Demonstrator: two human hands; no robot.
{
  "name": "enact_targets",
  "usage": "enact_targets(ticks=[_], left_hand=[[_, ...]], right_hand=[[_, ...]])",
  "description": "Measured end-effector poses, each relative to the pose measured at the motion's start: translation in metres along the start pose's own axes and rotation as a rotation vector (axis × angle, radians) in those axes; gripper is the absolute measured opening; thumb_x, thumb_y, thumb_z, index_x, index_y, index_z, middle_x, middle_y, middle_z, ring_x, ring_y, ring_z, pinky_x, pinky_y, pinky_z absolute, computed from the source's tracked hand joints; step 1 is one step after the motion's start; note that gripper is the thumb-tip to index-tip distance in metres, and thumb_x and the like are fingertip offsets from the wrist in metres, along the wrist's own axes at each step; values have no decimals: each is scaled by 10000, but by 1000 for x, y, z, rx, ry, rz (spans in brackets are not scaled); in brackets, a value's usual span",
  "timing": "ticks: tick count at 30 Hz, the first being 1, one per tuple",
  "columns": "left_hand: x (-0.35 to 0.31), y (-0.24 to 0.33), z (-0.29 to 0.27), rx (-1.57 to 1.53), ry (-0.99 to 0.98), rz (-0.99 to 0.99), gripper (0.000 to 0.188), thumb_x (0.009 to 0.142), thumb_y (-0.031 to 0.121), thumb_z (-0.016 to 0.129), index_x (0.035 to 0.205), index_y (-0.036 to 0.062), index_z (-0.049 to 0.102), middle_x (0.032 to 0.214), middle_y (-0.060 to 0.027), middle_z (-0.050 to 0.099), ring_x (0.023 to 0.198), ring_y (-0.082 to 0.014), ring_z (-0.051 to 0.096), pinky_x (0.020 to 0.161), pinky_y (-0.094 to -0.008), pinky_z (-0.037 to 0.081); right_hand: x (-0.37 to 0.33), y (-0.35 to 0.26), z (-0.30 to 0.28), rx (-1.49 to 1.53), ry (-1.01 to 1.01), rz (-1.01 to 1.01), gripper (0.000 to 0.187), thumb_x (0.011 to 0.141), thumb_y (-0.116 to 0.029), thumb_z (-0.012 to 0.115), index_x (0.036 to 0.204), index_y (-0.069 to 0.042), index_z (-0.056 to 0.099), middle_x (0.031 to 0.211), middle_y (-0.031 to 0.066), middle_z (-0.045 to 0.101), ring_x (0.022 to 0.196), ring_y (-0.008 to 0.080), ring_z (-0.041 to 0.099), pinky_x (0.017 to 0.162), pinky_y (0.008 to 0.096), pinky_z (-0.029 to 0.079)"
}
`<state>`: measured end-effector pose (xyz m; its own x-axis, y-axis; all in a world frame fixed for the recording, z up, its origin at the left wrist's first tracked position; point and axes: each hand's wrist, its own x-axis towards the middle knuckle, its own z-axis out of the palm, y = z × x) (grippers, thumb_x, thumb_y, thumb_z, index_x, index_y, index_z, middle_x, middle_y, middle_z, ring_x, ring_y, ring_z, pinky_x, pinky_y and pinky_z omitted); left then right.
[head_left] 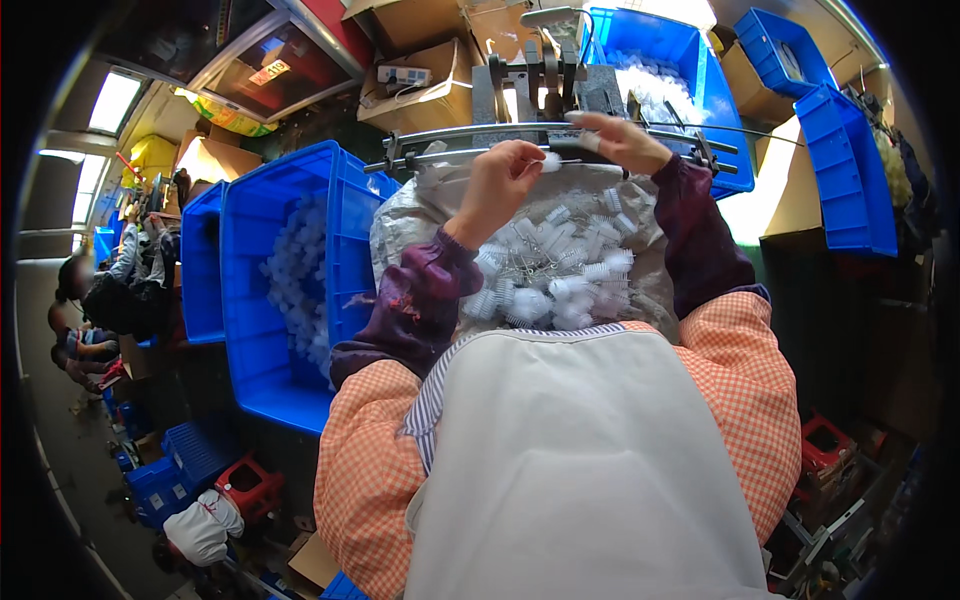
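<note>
My left hand (497, 188) is closed in a pinch, with a small white bristle brush (550, 162) at its fingertips. The brush's thin wire stem points right, toward my other hand. Just in front of the machine's metal bar, my right hand (628, 146) has its fingers stretched out to the left. Something white, perhaps a finger wrap, shows on one of its fingers. Beneath both hands, a grey cloth (395, 235) spread over my lap carries a heap of similar white brushes (545, 265) with wire stems, lying in all directions.
A dark metal machine (545, 85) with long horizontal bars stands ahead. Blue bins (335, 200) holding white brush pieces flank me at left and far right. Cardboard boxes (425, 90) are behind the machine. Other people (125, 290) sit farther left; a red stool (250, 485) stands lower left.
</note>
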<state>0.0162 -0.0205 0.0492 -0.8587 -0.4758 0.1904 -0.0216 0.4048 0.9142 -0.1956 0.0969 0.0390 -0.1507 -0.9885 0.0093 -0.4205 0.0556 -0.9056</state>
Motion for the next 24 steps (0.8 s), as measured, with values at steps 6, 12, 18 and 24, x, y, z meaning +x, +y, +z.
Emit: enact_targets(ticks=[6,12,18,24], left_hand=[[-5,-3,4,221,-41,-73,320,784,148,646,1043,-8,541,920,-129,618,793,-196,626,684,-274,490],[-49,-68,7,613,-542,-65,350,788,314,602,1048,83,567,999,-169,585,962,-362,519,865,-415,405],[-47,-68,6,618,-578,-40,195,723,222,621,891,122,625,919,-115,603,891,-288,539,776,-365,404],[-51,-69,4,540,-427,67,87,752,148,598,826,109,621,871,-94,603,843,-261,543,758,-346,400]], right_hand=[[19,15,15,31,-16,-25,318,872,-160,531,1167,-44,517,972,90,615,879,150,559,794,267,437],[55,73,-13,-948,514,140,180,838,-208,501,969,-98,557,989,79,582,927,300,552,776,406,442],[75,93,-17,-1110,514,211,176,829,-227,514,968,-132,566,990,57,576,1012,265,492,825,400,400],[81,100,-19,-1069,487,167,197,843,-246,497,982,-122,559,1007,44,572,1031,258,475,846,399,375]])
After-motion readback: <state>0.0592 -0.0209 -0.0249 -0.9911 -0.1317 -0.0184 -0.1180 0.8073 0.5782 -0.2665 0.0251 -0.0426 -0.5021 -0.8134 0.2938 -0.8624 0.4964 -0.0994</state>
